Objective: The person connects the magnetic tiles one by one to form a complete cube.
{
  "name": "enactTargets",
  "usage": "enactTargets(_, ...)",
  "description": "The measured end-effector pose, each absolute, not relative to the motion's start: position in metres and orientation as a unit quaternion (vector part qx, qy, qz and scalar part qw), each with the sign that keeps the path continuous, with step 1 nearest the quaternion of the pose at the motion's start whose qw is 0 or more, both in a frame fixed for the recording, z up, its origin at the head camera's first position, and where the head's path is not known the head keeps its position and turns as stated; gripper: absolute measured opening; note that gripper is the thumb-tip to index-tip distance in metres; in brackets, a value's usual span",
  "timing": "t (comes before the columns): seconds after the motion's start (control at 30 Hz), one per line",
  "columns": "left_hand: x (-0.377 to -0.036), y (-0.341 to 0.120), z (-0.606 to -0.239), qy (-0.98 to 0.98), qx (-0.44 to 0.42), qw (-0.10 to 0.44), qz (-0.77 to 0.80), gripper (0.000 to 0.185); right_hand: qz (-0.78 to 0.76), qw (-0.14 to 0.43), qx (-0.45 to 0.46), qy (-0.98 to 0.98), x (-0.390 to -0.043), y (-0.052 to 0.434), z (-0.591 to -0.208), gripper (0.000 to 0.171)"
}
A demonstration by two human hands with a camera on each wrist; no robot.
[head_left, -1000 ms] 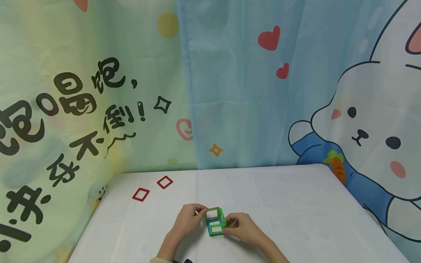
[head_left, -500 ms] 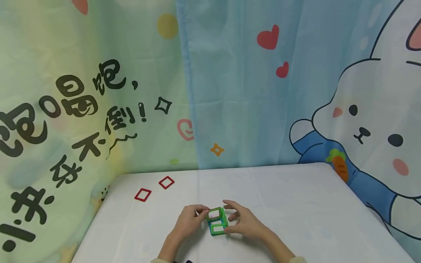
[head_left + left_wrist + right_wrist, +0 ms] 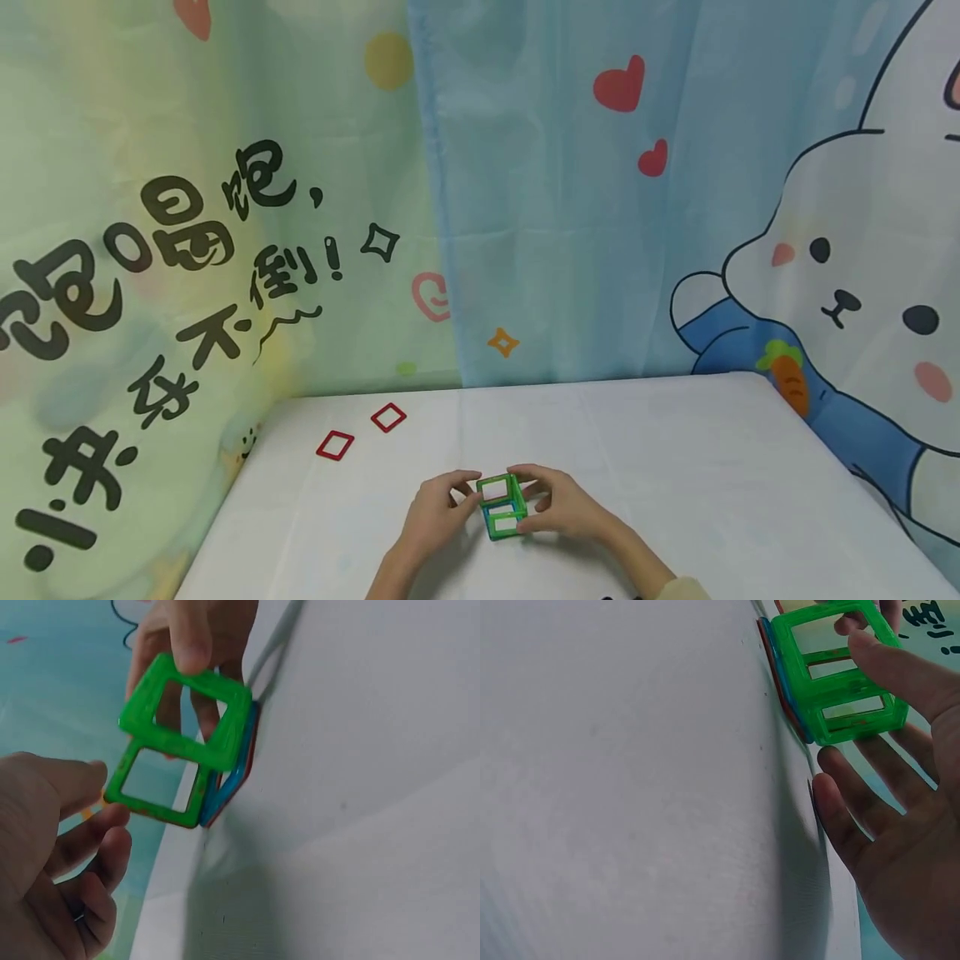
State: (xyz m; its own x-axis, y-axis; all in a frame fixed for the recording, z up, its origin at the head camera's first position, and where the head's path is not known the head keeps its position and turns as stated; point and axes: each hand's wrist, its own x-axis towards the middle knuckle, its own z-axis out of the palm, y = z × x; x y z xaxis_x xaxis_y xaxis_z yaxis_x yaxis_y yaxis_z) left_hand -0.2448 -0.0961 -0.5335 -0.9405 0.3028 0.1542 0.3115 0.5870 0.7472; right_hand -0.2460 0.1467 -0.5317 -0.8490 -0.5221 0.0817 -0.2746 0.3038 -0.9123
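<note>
Both hands are at a small box-like build of magnetic tiles (image 3: 508,516), square open frames low over the table's front middle. Green tiles (image 3: 187,748) form its standing sides, and a blue tile (image 3: 787,690) with a red edge lies at the bottom. My left hand (image 3: 437,515) pinches the corner of a green side tile between thumb and fingertip, its other fingers curled. My right hand (image 3: 572,505) holds the build from the right, thumb on the near green tile and index finger at the far top corner. Its other fingers lie behind the right side.
Two red square frame tiles (image 3: 335,445) lie apart on the white tabletop (image 3: 675,467) at the back left. A printed curtain (image 3: 555,250) with a cartoon rabbit hangs behind the table and along its left side.
My right fingers spread away from the build, then came back with the index finger at its far top corner. My left index finger has stretched towards the top edge. The red tiles stayed put.
</note>
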Motion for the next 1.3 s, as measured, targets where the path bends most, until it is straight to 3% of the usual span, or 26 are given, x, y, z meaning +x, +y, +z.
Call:
enactTargets(0.43, -0.223, -0.096, -0.539, -0.836, -0.194, -0.097, -0.503, 0.02, -0.525, 0.101, -0.201, 0.821, -0.237, 0.134, -0.525, 0.08)
enactTargets(0.97, -0.222, -0.102, -0.546, -0.834, -0.174, -0.106, -0.513, 0.021, -0.528, 0.092, -0.185, 0.824, -0.232, 0.131, -0.527, 0.082)
enactTargets(1.3, -0.232, -0.138, -0.543, -0.861, -0.162, -0.112, -0.468, 0.015, -0.523, 0.082, -0.18, 0.829, -0.232, 0.13, -0.525, 0.081)
